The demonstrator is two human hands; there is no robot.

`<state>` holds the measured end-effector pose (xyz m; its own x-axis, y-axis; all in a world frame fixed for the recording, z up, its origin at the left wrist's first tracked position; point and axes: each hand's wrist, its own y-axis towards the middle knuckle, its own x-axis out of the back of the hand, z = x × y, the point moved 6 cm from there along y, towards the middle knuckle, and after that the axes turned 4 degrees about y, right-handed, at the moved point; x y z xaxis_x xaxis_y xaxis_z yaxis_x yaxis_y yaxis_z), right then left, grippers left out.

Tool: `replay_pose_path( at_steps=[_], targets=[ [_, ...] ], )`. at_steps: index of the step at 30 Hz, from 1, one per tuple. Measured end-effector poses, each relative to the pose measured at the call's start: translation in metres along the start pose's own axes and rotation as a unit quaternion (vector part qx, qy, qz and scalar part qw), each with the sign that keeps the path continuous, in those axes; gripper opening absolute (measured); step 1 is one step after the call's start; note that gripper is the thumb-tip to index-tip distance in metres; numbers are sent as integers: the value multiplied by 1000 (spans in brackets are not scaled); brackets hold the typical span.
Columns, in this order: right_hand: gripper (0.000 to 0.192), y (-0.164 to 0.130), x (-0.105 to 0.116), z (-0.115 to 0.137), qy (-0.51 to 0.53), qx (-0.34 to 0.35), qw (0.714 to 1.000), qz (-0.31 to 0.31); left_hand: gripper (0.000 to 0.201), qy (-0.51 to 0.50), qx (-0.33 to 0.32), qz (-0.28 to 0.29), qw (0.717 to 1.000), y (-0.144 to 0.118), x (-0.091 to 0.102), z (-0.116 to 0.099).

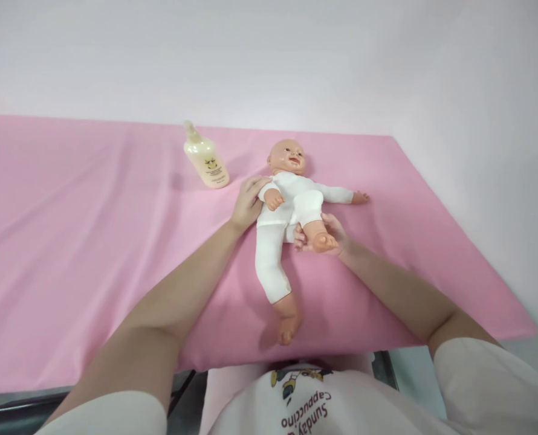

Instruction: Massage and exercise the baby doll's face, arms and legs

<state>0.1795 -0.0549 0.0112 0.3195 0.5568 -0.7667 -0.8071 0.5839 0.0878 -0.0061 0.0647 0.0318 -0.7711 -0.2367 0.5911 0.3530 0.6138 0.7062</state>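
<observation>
Pink sheet: a smooth, matte cloth is covering the whole flat surface in front of me, lying in long soft creases, its near edge hanging over just above my shirt.

Wall: plain and pale, it is rising behind the far edge of the sheet and turning a corner on my right.

Doll: a baby doll is lying on its back on the sheet, right of centre. Its body is soft white fabric, its head, hands and feet glossy moulded plastic. Its long axis is running from the bald head at the far end to the straight leg pointing toward me (tilted a little leftward at the foot). One arm is stretching out flat toward my right; the other leg is bending up at the knee.

My left hand: I am resting it open against the doll's shoulder and side, fingers curving loosely around the cloth, not clenching.

My right hand: I am gripping the doll's raised plastic foot, fingers wrapping beneath it.

Bottle: a cream-coloured, rounded plastic bottle with a narrow cap is lying on its side left of the doll's head, apart from it, cap pointing away from me.
</observation>
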Motion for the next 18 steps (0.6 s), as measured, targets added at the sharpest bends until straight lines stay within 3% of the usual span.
replay_pose_path(
  at_steps=[5,18],
  targets=[
    [54,-1,2,3,15,18,998,-55,34,-25,-2,-3,1000,1,-1,0],
    [55,1,10,2,31,3,996,-80,33,-3,-27,15,1000,3,-3,-4]
  ],
)
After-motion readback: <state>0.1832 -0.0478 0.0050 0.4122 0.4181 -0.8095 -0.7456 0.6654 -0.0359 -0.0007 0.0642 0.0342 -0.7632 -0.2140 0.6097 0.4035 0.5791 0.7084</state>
